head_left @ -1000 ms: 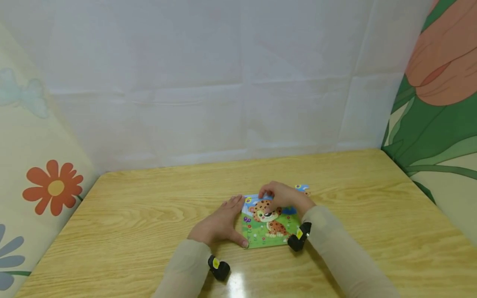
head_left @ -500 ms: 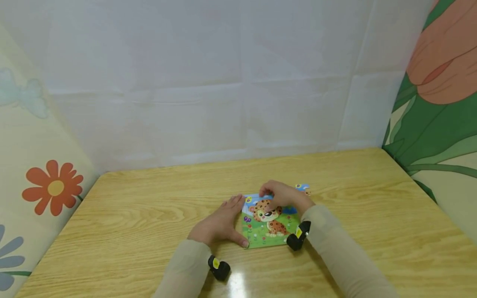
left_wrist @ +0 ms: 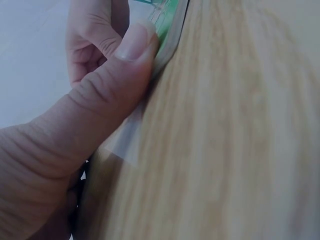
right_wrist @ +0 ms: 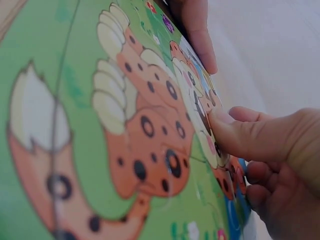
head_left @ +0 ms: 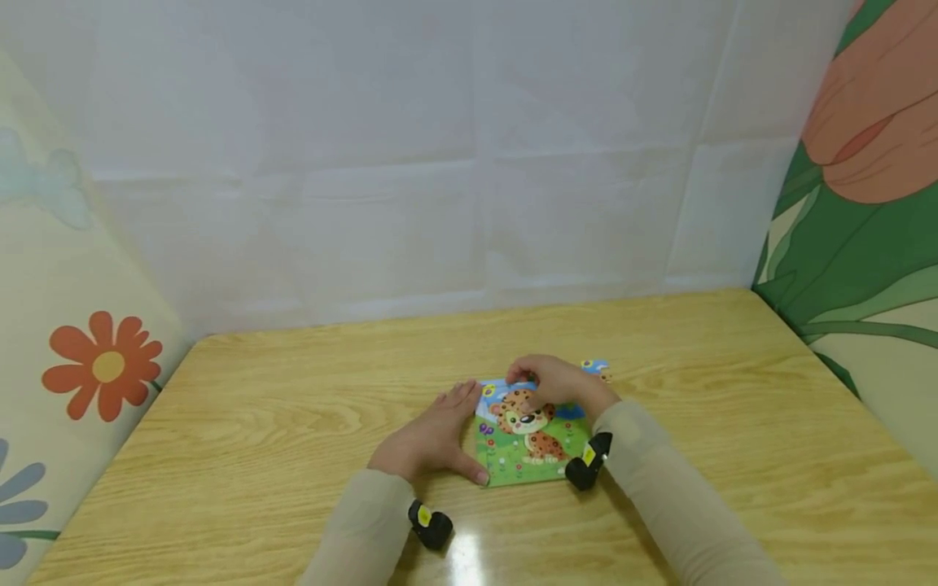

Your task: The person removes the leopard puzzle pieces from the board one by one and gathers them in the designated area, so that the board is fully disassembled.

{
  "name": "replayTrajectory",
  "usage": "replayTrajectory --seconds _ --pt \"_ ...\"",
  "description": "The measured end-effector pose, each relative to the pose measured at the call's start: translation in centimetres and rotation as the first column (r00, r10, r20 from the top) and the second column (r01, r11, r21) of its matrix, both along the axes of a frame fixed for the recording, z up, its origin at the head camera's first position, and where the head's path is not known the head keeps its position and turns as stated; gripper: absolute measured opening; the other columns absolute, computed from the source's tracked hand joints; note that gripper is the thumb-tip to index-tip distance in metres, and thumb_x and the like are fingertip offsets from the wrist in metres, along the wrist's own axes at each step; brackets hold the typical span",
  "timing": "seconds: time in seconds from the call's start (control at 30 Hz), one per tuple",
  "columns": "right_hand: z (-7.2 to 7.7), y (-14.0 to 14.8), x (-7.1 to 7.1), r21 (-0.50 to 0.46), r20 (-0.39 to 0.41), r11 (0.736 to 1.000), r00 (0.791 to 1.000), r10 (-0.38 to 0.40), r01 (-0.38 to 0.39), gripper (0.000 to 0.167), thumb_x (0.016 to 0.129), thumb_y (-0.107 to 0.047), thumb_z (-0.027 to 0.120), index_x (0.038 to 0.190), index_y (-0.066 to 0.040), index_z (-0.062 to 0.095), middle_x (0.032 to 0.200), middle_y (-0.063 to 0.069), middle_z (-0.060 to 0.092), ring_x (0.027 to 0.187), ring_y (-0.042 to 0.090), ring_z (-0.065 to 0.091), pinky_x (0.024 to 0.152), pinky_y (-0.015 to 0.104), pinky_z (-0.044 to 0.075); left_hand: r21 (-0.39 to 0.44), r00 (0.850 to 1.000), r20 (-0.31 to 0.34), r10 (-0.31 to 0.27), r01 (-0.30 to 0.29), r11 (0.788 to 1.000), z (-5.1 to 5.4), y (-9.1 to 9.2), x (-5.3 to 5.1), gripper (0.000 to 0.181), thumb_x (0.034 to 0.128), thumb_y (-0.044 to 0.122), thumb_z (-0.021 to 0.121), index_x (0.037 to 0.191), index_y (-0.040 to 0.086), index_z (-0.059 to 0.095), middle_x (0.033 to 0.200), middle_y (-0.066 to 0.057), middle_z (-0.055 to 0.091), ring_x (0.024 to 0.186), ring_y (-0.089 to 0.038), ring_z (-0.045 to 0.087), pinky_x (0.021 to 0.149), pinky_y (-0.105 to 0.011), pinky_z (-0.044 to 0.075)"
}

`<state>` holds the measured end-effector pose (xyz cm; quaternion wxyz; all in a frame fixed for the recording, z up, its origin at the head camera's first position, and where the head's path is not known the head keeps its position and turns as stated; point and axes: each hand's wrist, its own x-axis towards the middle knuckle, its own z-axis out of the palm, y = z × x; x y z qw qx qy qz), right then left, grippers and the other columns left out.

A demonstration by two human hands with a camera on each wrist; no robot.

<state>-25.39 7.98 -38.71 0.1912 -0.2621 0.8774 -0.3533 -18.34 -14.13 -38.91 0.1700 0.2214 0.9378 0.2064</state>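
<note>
A square jigsaw puzzle (head_left: 513,468) with a spotted leopard cub on green grass lies flat on the table. My left hand (head_left: 432,439) rests along its left side, fingers stretched to the upper corner and thumb at the lower one. In the left wrist view the left thumb (left_wrist: 112,82) presses against the puzzle's edge. My right hand (head_left: 560,384) grips the puzzle at its top edge. In the right wrist view its thumb (right_wrist: 237,131) presses on the cub's face, with the other fingers curled at the edge. The right forearm hides part of the right side.
A loose puzzle piece (head_left: 595,368) in blue and orange lies just behind the right hand. The wood-grain table (head_left: 293,391) runs back to a white cloth (head_left: 352,203). Painted flower panels stand at left and right.
Both hands and the puzzle stay almost in place. The right hand shows only a slight shift at the puzzle's top edge.
</note>
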Motion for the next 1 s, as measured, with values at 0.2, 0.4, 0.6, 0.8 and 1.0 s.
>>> replayTrajectory --seconds 0.2,0.4,0.6,0.8,1.0 --pt "-0.1 0.0 -0.2 -0.009 0.012 1.0 1.0 0.026 -0.026 0.038 0.072 -0.001 0.075 0.106 -0.008 0.061 0.104 0.005 0.061 0.096 0.019 0.054 0.09 0.038 0.046 -0.005 1.0 0.005 0.012 -0.012 1.0 0.0 0.1 0.0 0.127 0.0541 0.052 0.083 0.149 0.009 0.01 0.156 -0.006 0.005 0.143 -0.023 0.003 0.117 -0.042 0.008" --pt "0.3 -0.1 -0.4 0.02 0.02 0.999 0.999 0.039 -0.04 0.035 0.071 0.0 0.076 0.1 -0.011 0.06 0.097 0.001 0.059 0.089 0.016 0.052 0.084 0.034 0.046 0.006 1.0 -0.01 -0.007 0.007 1.0 0.1 0.2 0.0 0.127 0.0535 0.05 0.084 0.149 0.005 0.012 0.156 -0.009 0.007 0.143 -0.025 0.004 0.117 -0.041 0.006" --pt "0.5 0.1 -0.4 0.028 -0.001 0.997 0.997 0.074 -0.073 0.034 0.07 0.002 0.075 0.096 -0.011 0.058 0.088 0.0 0.055 0.079 0.014 0.048 0.073 0.027 0.043 0.0 1.0 -0.017 -0.024 0.024 1.0 0.0 0.2 0.1 0.128 0.0535 0.051 0.083 0.148 0.005 0.012 0.156 -0.01 0.007 0.143 -0.025 0.004 0.117 -0.041 0.005" --pt "0.4 0.6 -0.4 -0.026 -0.018 0.993 0.994 0.111 -0.111 0.033 0.072 0.004 0.072 0.099 -0.008 0.058 0.086 0.002 0.055 0.077 0.014 0.047 0.07 0.024 0.042 0.005 1.0 -0.019 -0.023 0.023 1.0 0.1 0.3 0.1 0.127 0.0539 0.05 0.084 0.148 0.004 0.012 0.155 -0.01 0.007 0.143 -0.025 0.004 0.117 -0.041 0.005" --pt "-0.5 1.0 -0.4 -0.088 -0.012 0.99 0.994 0.106 -0.107 0.034 0.073 0.002 0.072 0.103 -0.007 0.058 0.093 0.003 0.058 0.084 0.013 0.05 0.079 0.027 0.044 0.001 0.999 -0.016 -0.028 0.028 1.0 0.0 0.3 0.2 0.128 0.0534 0.051 0.083 0.148 0.004 0.012 0.155 -0.01 0.007 0.143 -0.025 0.004 0.117 -0.041 0.006"
